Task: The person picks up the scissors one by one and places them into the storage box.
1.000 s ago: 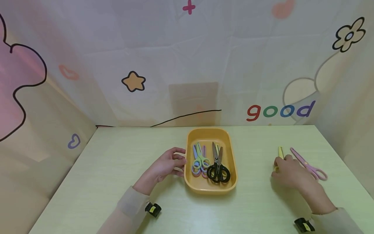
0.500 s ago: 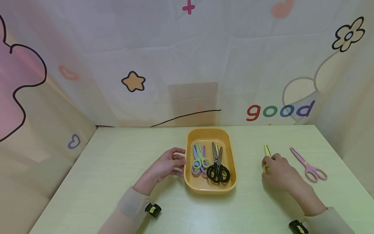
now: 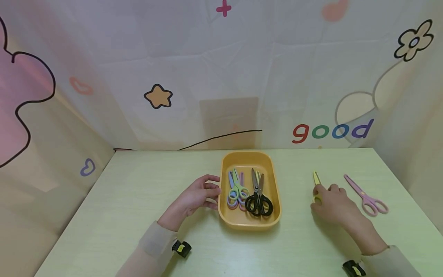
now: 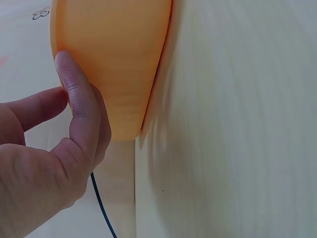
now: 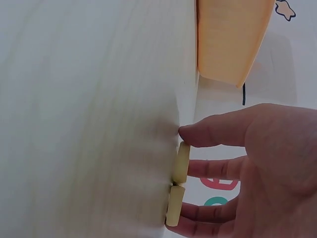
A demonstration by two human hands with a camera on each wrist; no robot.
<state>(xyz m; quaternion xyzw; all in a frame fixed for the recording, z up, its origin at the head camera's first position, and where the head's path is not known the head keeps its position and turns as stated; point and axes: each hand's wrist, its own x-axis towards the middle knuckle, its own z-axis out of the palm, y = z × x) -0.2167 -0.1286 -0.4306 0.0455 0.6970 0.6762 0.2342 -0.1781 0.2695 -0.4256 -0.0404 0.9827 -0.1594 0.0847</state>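
A yellow-orange tray holds several scissors, among them a black-handled pair and a green pair. My left hand touches the tray's left side; in the left wrist view its fingertips rest against the outer wall and rim. To the right of the tray, my right hand holds yellow scissors by the handles, blades pointing away. These scissors lie flat at the table surface. The right wrist view shows their handle loops edge-on between thumb and fingers.
Pink scissors lie on the table to the right of my right hand. The pale table ends at a printed cloth backdrop behind and on both sides.
My right hand has slid the yellow scissors to the left, away from the pink scissors, then stayed nearly still. The left hand and the tray have not moved.
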